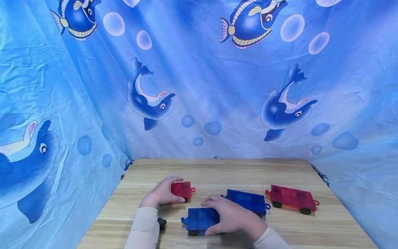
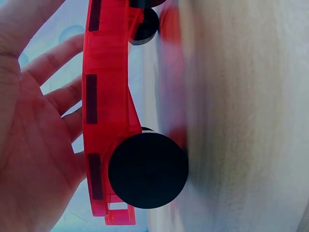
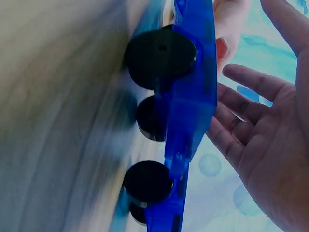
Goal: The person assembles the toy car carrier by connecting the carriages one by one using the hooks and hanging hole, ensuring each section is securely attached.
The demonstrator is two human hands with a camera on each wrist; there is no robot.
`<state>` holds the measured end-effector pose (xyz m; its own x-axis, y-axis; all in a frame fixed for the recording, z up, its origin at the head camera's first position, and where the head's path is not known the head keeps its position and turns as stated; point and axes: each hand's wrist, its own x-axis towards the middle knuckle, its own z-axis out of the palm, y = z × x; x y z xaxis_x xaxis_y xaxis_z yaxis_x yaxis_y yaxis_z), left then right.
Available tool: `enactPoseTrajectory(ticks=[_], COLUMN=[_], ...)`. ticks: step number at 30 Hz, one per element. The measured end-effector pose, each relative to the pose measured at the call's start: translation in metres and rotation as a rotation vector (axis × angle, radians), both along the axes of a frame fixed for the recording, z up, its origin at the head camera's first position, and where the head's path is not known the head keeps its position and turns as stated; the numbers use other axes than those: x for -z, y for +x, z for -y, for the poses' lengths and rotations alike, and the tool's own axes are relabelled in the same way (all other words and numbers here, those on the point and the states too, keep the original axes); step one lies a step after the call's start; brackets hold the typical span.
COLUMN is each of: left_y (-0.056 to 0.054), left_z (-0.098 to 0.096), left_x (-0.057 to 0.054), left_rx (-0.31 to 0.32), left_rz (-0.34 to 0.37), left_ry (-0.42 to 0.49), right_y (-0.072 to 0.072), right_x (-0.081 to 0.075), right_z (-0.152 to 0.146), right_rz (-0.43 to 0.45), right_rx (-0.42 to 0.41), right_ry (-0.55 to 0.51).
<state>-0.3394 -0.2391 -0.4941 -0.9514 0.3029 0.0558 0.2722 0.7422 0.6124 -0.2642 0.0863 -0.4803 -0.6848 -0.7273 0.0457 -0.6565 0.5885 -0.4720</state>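
On the wood-grain counter [image 1: 217,169], four toy wagons are standing: two red, two blue. Two hands are working, one wagon each. One small black piece [image 1: 161,224] is lying near the left sleeve [image 1: 143,224], at the left hand's 6 o'clock; cannot tell what it is.

Left hand [image 1: 164,192]: grasping the first red wagon [image 1: 181,189], fingers going over the far side, thumb lying along the near side. Wagon is sitting at this hand's 3 o'clock, one hook pointing to 3 o'clock. Its other end is hiding under the hand.

Right hand [image 1: 228,214]: grasping the first blue wagon [image 1: 202,218] across its width, thumb on the near side, fingertips mostly hiding behind the far side. Wagon is sitting at this hand's 9 o'clock, hook pointing to 9 o'clock, right end hiding under the palm. How firm either hold is, cannot tell.

Second blue wagon [image 1: 247,201] is standing at the right hand's 2 o'clock, its near side partly hiding behind the hand. Second red wagon [image 1: 292,197] is standing farther off, between 2 and 3 o'clock, two black wheels showing.

Blue curtain [image 1: 199,86] is hanging at 12 o'clock, three large dolphins and two large fish showing.
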Motion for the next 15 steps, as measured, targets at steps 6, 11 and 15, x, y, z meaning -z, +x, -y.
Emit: enactPoseTrajectory(ticks=[6,11,15], left_y=[0.0006,0.0002,-0.0009], left_z=[-0.0025,-0.0028,-0.0009], left_x=[0.0005,0.0024,0.0042], left_rx=[-0.001,-0.032,-0.045], left_rz=[-0.015,-0.005,0.005], left_ry=[-0.025,-0.038,-0.033], right_y=[0.0021,0.0017,0.0009], right_x=[0.0045,0.0083,0.0093], right_z=[0.0027,0.0046,0.0059], right_rz=[-0.008,-0.006,0.026], right_rx=[-0.018,0.026,0.074], right_ry=[0.041,0.078,0.098])
